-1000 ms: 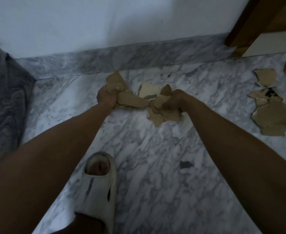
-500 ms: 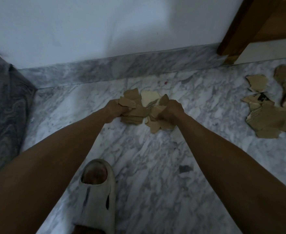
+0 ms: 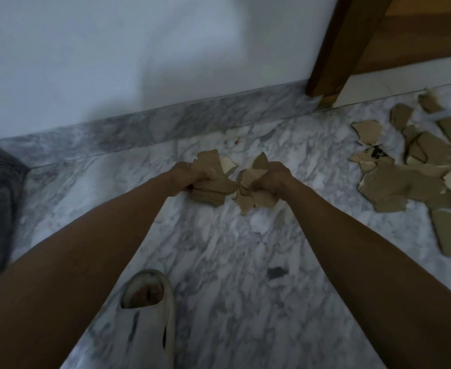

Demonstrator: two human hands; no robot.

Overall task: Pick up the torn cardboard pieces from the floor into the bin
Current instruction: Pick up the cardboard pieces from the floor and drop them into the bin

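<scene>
Both fists are full: the left hand grips one wad of scraps and the right hand another, so the gathering step looks done here, and next comes carrying them to an unseen bin, with a pile lying right of the grip.

Two bare forearms, with no sleeves showing, end in the left hand and right hand. One foot wears an off-white, open-toed foam slide with dark stripes, apparently smudged at the toe opening.
</scene>
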